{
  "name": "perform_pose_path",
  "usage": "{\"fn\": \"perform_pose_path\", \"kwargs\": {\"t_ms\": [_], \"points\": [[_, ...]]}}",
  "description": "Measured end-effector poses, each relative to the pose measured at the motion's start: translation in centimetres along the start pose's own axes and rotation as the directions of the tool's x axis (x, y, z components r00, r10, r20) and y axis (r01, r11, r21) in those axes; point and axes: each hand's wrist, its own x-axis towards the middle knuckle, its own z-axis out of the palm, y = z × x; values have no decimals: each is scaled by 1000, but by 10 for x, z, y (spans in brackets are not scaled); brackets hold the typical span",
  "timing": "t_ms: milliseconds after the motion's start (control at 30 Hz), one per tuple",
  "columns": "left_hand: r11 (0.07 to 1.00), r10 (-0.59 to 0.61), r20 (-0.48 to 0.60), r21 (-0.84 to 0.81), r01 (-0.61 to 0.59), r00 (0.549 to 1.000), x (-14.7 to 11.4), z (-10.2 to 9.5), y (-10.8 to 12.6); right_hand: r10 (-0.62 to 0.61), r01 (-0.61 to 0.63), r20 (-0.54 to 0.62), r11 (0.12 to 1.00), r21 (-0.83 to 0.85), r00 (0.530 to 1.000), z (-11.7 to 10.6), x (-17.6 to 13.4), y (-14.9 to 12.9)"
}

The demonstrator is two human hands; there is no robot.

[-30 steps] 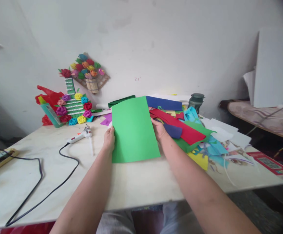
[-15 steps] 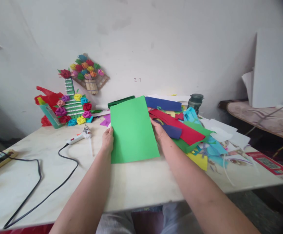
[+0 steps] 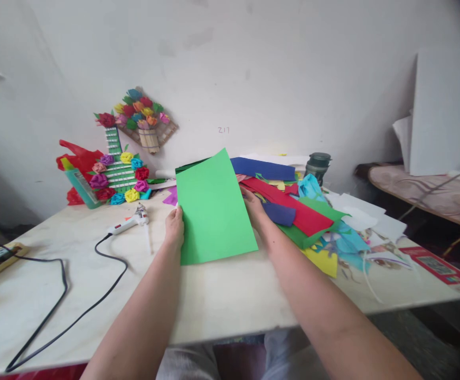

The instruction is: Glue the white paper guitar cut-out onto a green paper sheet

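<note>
A bright green sheet of craft paper (image 3: 214,211) stands tilted above the middle of the table, its upper right corner pointing up. My left hand (image 3: 175,226) is closed on its left edge, thumb on the near side and the other fingers hidden behind. Along the right edge my right hand (image 3: 256,210) grips the sheet, its fingertips partly out of sight behind the paper. Just beyond the sheet's top left lies a dark green piece (image 3: 188,166), mostly covered.
A white hot glue gun (image 3: 129,224) with a black cord lies left, near a power strip (image 3: 0,264). Behind stand a paper-flower guitar (image 3: 119,171) and a glue bottle (image 3: 82,187). Coloured paper scraps (image 3: 301,208) heap on the right, before a dark bottle (image 3: 318,166).
The green sheet has turned slightly counterclockwise, its top shifting left and its upper right corner rising. My right hand has moved a little left; the left hand has barely moved.
</note>
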Motion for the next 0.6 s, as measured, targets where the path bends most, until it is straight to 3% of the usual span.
{"fn": "perform_pose_path", "kwargs": {"t_ms": [100,367,467,600], "points": [[1000,5,-32,22,-4,999,2,0,-2,-91,83,-69,991,-108,993,0,0,-3],[993,119,-111,-13,-121,987,1,0,2,-3,9,110,998,-57,994,5,-9,-14],[991,113,-89,-61,-118,990,-2,1,7,-54,64,50,972,-228,997,0,-5,-11],[981,50,3,-189,-48,999,-5,2,11,-197,143,-68,871,-471,978,-2,-3,-13]]}}
